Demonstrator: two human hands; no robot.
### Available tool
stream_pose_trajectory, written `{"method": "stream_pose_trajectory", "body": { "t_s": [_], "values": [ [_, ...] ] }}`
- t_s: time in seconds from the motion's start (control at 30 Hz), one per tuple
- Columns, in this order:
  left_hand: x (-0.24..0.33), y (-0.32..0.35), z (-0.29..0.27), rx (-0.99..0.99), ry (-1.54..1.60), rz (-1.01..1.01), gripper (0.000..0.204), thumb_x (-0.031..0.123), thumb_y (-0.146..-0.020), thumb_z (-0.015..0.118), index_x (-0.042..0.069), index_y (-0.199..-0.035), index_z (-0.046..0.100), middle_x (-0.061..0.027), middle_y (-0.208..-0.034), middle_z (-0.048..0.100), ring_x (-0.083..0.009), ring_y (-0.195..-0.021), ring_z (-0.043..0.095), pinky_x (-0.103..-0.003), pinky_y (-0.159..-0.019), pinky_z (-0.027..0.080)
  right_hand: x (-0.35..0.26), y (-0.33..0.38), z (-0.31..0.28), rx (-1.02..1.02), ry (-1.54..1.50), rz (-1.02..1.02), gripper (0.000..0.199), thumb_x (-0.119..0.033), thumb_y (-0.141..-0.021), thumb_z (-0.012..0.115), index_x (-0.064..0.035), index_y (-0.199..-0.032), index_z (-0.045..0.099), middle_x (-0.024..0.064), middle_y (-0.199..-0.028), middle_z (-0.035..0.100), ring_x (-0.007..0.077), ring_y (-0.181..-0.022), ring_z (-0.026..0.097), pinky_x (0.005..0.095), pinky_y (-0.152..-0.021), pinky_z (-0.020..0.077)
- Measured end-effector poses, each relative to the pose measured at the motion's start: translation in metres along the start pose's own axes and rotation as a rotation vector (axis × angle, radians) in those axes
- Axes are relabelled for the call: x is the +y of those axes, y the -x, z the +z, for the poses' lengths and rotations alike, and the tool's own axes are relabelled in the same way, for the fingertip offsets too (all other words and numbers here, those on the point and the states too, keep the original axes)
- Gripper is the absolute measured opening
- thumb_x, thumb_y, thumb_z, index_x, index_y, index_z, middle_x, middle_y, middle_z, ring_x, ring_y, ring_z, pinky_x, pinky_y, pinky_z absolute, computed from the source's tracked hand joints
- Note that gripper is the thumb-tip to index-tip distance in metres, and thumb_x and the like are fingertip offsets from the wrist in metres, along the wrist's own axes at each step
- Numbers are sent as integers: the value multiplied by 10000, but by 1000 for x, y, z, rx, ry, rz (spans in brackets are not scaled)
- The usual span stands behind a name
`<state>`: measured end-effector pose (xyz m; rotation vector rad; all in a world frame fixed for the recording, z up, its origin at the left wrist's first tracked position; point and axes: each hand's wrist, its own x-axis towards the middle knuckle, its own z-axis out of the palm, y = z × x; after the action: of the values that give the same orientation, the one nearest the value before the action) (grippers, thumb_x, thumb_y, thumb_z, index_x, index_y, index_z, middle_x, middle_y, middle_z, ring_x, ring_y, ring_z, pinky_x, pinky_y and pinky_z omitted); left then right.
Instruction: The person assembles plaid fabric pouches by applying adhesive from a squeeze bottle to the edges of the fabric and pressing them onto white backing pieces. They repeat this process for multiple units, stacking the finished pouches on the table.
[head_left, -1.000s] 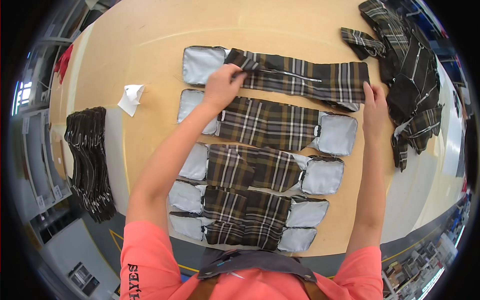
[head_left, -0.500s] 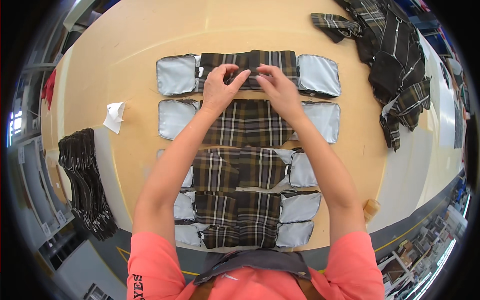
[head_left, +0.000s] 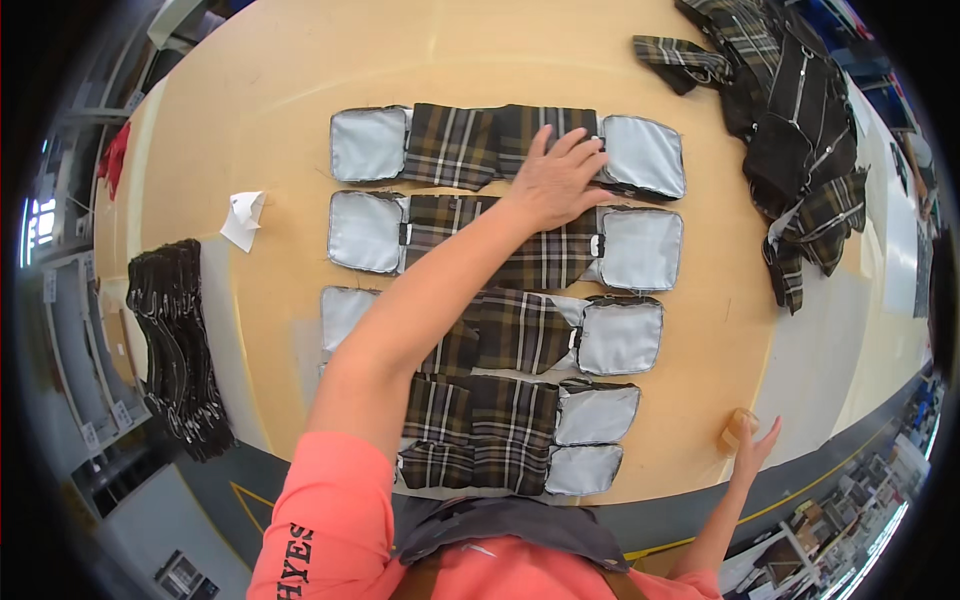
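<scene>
Two plaid pieces (head_left: 450,145) under left hand (head_left: 558,185)

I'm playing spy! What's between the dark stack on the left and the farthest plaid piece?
The head view shows a white scrap between the dark stack and the farthest plaid piece.

A broad tan tabletop (head_left: 540,55) is crossed by pale strips (head_left: 815,375) at its left and right sides. Along its middle, five folded plaid pieces (head_left: 450,145) are laid out in rows, from the near edge upward; pale blue-grey squares (head_left: 642,155) are shown at their ends. Near the left edge a dark layered bundle (head_left: 175,345) is set down, with a creased white scrap (head_left: 243,222) placed farther in. At right, plaid and black items with zips (head_left: 800,140) are heaped. A small amber object (head_left: 735,430) is placed near the near-right edge.
</scene>
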<state>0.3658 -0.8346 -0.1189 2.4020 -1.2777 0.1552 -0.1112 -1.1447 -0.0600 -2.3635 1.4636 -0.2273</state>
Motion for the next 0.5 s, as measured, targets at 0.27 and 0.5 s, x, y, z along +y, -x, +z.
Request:
{"method": "stream_pose_trajectory", "body": {
  "t_s": [0.27, 0.5],
  "values": [
    [-11, 24, 4, -76, -38, -74, 538, 448, -939, 498, 185, -1401, 413, -30, -1459, 396, -232, -1359, 332, -509, -1138, 178, -7, 6, -8, -406, -467, 385, 529, -350, -859, 682, -78, -1274, 500, 71, -1184, 556, 199, -1112, 526, 354, -925, 437],
    [-11, 26, 9, -21, 5, -108, 498, 366, -921, 552, 190, -1377, 453, -30, -1439, 421, -220, -1360, 340, -470, -1144, 179, -120, -41, -12, -314, -1604, 312, 512, -442, -904, 607, -164, -1317, 486, 91, -1236, 560, 221, -1147, 542, 400, -916, 496]
  ]
}}
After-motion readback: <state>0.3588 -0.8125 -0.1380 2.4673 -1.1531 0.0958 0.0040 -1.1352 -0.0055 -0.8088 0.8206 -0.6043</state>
